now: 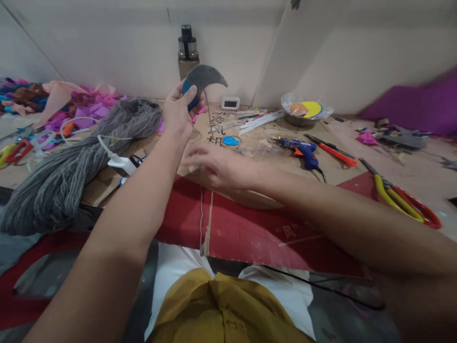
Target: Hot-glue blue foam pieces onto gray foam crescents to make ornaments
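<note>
My left hand (182, 109) is raised over the work surface and closed around the lower end of a crescent-shaped piece (207, 75). Most of the crescent is wrapped in grey yarn, while the part under my fingers shows blue. From its inner curve a strand of grey yarn (210, 114) hangs down toward my right hand (221, 166). That hand is smeared by motion above the cardboard's front edge, so its grip on the strand is unclear. Below it, a yarn strand (201, 214) runs over the red cardboard (250, 228). A large grey yarn skein (85, 152) lies to the left.
A blue glue gun (303, 151), an orange cutter (337, 151) and yellow-and-red-handled scissors (400, 195) lie at right. Behind stand a metal bowl (303, 119), a small digital clock (230, 103) and a dark bottle (187, 50). A white charger (122, 165) sits beside the skein.
</note>
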The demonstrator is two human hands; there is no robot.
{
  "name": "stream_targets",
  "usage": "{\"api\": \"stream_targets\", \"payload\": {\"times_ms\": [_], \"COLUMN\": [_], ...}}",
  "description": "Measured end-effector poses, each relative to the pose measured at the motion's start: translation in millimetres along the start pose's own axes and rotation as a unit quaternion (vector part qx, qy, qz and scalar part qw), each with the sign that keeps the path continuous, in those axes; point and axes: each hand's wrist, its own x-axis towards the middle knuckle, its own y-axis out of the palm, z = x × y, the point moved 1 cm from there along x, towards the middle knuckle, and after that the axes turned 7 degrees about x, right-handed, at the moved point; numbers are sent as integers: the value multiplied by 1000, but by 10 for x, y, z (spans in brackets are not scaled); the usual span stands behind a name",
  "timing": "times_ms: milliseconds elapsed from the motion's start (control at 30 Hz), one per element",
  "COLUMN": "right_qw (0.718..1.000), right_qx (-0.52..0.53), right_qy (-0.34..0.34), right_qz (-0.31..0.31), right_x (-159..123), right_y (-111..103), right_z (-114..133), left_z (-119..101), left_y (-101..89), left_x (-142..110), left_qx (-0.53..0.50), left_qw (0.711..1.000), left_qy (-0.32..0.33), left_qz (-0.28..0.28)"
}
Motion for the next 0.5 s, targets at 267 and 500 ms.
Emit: {"api": "stream_targets", "payload": {"times_ms": [267, 500], "right_qw": [968, 984], "right_qx": [-56, -92], "right_qy": [-114, 153], "right_qz": [218, 26], "right_x": [-268, 127], "right_y": [156, 126], "right_z": [445, -121], "left_z": [-9, -46], "left_y": [22, 78], "left_x": [-16, -5], "left_qx": [6, -38], "left_qw": [1000, 999], "left_qy": [25, -2], "left_qz": [7, 33]}}
